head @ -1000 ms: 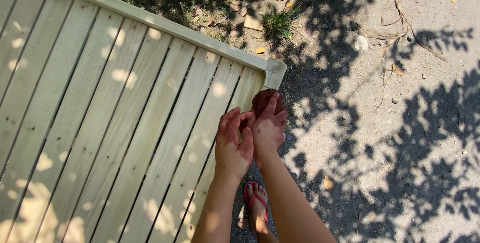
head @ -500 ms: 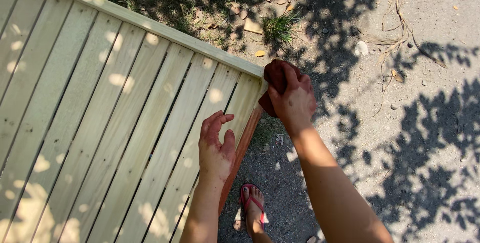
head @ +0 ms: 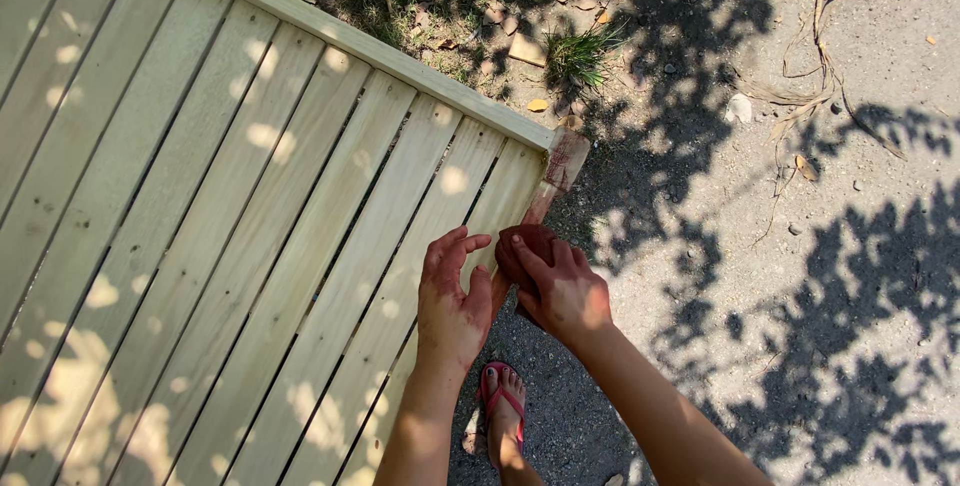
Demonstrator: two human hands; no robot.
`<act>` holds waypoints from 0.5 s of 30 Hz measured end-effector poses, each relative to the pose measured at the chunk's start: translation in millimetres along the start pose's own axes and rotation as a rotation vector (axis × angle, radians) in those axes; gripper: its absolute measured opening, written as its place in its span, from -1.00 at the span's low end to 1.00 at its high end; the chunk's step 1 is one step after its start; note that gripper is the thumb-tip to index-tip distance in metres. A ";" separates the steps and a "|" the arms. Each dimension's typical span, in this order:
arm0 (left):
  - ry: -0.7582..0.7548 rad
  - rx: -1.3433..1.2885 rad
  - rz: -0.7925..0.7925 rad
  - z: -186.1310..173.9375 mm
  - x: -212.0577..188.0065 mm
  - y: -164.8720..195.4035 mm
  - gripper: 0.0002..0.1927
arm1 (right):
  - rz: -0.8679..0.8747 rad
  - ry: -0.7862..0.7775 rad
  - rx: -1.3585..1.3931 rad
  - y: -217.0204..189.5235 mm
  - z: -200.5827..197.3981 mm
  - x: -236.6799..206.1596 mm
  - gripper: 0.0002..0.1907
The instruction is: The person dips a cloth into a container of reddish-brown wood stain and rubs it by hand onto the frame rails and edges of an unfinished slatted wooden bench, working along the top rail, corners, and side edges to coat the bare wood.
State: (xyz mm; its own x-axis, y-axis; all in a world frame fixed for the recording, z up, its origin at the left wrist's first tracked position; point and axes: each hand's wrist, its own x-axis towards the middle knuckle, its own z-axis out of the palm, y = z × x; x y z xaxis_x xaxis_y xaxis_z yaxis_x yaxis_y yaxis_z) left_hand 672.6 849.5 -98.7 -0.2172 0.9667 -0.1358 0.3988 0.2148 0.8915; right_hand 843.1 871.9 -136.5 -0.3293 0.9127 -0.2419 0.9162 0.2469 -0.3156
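A dark reddish-brown rag (head: 522,249) is gripped in the right hand (head: 560,291), fingers curled over it, and it's pressed against the right edge of the slatted wooden panel (head: 250,236), just near of the stained far-right corner (head: 566,159). The left hand (head: 452,301) is laid flat on the last slat, fingers spread, nothing held. A foot in a pink flip-flop (head: 503,408) is seen on the gravel below.

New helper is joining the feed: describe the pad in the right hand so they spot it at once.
Find the pale slatted wooden panel, then its right edge near the corner. There the right hand presses a dark reddish-brown pad against the edge, the only dark, rounded thing on the light wood.
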 end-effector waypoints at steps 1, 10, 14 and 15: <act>-0.010 0.020 -0.011 -1.8 -1.8 0.7 -0.69 | 0.075 -0.099 -0.038 9.6 -5.1 9.9 -0.18; -0.039 -0.088 -0.242 -29.5 -32.8 -5.2 -0.68 | 0.301 0.038 -0.085 6.7 9.7 29.8 -0.15; 0.063 -0.067 -0.011 -41.4 -49.2 -13.8 -0.69 | 0.269 0.030 -0.001 -30.3 29.7 -14.0 -0.11; 0.075 -0.063 0.030 -45.2 -54.6 -15.4 -0.69 | 0.222 0.058 0.021 -40.3 36.6 -31.6 -0.10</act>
State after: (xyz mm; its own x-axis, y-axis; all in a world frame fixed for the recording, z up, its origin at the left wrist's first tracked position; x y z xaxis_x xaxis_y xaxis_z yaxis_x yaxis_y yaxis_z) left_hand 638.1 787.1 -85.4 -0.2734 0.9587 -0.0782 0.3493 0.1747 0.9206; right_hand 808.2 821.2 -149.8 -0.1058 0.9613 -0.2545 0.9597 0.0317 -0.2792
